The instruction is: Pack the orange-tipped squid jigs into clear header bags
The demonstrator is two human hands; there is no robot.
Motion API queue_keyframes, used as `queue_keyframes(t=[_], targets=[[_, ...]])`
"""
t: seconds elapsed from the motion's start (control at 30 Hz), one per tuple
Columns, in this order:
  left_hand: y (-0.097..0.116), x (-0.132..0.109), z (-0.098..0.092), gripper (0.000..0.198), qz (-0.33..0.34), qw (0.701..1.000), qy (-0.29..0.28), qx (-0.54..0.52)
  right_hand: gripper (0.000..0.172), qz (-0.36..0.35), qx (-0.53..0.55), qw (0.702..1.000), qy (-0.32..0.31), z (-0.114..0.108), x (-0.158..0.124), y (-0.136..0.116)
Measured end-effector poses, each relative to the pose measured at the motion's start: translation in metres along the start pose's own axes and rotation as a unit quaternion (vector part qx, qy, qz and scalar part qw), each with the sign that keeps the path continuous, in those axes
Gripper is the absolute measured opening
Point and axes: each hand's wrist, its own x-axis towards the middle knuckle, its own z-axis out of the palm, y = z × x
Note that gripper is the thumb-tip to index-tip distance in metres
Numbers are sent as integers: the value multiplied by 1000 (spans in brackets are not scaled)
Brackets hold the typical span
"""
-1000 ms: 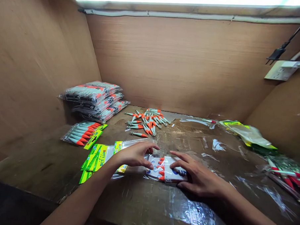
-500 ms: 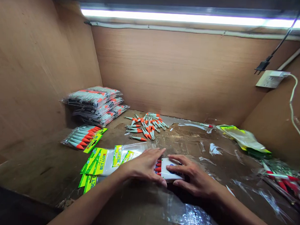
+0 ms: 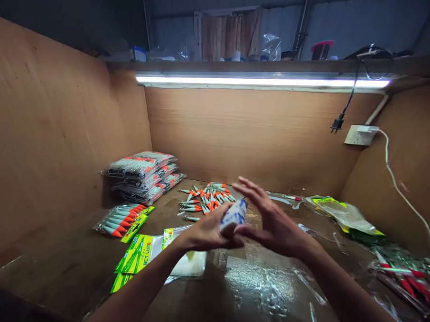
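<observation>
Over the middle of the table, my left hand (image 3: 208, 229) is closed around a small white box (image 3: 234, 217) with blue print, held tilted with one side facing me. My right hand (image 3: 267, 220) is beside it, its fingers spread and raised; the thumb is near the box's lower right edge, and whether it touches I cannot tell. Behind the hands lies a loose pile of grey-and-orange fishing lures (image 3: 190, 208). Left of my left wrist are several clear bags with yellow-green BCT LURE headers (image 3: 138, 254), fanned out and partly covered by my forearm.
A filled lure bag (image 3: 121, 219) lies at the left, before a stack of packed lure bags (image 3: 146, 174). On the right are more header bags (image 3: 348, 216) and red-and-white lures (image 3: 405, 278). Plastic film (image 3: 263, 282) lies in front. A plug (image 3: 337, 123) hangs near a socket (image 3: 360, 135).
The white box has been lifted off the table and turned up in my left hand. My right hand has come off its top and spread open. The head view has tilted upward.
</observation>
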Motion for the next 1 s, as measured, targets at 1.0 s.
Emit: queue_keyframes(t=[1.0], targets=[[-38, -2, 20, 54, -16, 788, 248, -563, 43, 68, 76, 994, 36, 94, -7, 16]])
